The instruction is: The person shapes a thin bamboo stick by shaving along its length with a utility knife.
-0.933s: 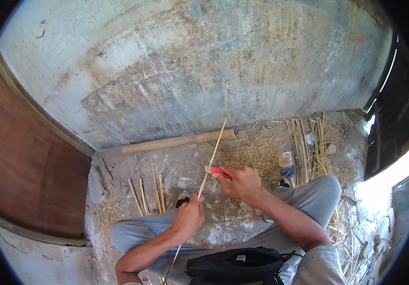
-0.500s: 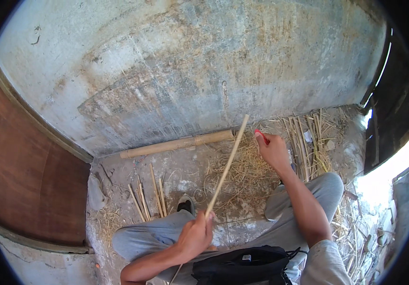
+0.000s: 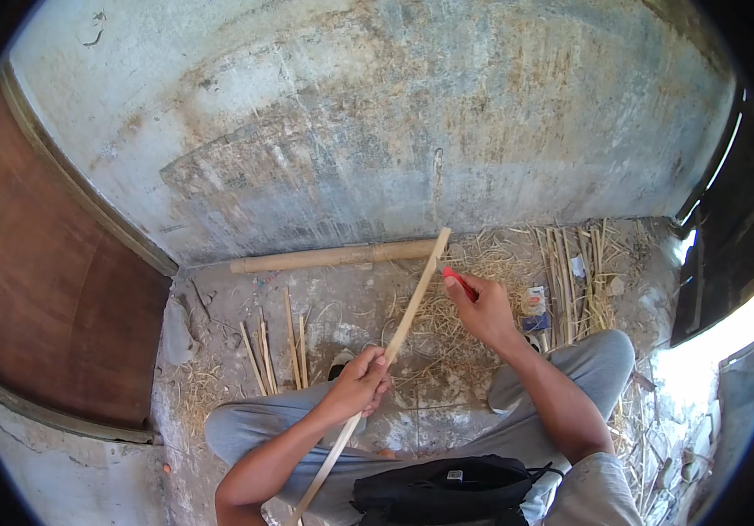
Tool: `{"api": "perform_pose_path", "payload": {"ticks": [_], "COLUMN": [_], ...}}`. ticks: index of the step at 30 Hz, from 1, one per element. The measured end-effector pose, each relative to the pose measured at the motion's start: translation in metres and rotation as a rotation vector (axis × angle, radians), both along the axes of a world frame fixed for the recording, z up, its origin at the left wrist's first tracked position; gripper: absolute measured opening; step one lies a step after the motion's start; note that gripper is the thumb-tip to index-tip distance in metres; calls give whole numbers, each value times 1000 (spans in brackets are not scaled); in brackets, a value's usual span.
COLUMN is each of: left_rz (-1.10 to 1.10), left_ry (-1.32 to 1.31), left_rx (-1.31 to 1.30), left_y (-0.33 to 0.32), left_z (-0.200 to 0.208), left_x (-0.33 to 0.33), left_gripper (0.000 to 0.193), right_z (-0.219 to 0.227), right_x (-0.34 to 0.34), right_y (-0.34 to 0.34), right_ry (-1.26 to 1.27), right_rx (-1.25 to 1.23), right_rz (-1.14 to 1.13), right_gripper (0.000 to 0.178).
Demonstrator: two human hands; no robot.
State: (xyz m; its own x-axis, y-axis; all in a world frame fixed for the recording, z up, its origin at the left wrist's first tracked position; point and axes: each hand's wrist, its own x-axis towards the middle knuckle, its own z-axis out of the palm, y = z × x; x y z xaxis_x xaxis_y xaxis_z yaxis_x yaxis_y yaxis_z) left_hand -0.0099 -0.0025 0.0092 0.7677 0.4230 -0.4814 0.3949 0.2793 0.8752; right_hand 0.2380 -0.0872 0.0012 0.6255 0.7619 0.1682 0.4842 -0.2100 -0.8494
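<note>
A long, pale bamboo strip [image 3: 415,305] slants up and away from my lap. My left hand [image 3: 358,386] is closed around it near its middle; the lower end runs down past my left thigh. In my closed right hand [image 3: 485,309] is a small red-handled knife [image 3: 456,280]. Its tip is close beside the upper part of the strip; whether the two touch I cannot tell. Most of the handle is hidden in my fingers.
A thick bamboo pole [image 3: 324,258] lies along the foot of the stained wall [image 3: 351,131]. Pale shavings [image 3: 434,351] litter the floor between my feet. Several split strips [image 3: 563,280] lie right, others [image 3: 292,337] left. A small box [image 3: 535,302] lies beyond my right knee. A black bag [image 3: 438,495] rests on my lap.
My left hand has moved up and forward on the strip, and more of its lower end shows. My right hand with the knife has come left and down, closer to the strip.
</note>
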Motion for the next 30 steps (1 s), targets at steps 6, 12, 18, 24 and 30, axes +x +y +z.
{"api": "perform_pose_path", "payload": {"ticks": [6, 12, 18, 24, 30], "left_rz": [84, 113, 151, 132, 185], "left_ry": [-1, -13, 44, 3, 0], "left_rx": [-20, -84, -190, -302, -269], "left_y": [0, 1, 8, 9, -2], "left_z": [2, 1, 0, -2, 0], "left_x": [6, 7, 8, 4, 6], "left_gripper": [27, 32, 38, 37, 34], "right_z": [-5, 0, -4, -6, -5], "right_x": [9, -10, -42, -51, -53], "right_y": [-4, -9, -15, -15, -17], "right_ry": [-7, -32, -184, -242, -358], "right_rx": [18, 37, 61, 34, 50], "right_rz": [-11, 72, 344, 383, 332], "right_gripper": [41, 36, 31, 32, 31]}}
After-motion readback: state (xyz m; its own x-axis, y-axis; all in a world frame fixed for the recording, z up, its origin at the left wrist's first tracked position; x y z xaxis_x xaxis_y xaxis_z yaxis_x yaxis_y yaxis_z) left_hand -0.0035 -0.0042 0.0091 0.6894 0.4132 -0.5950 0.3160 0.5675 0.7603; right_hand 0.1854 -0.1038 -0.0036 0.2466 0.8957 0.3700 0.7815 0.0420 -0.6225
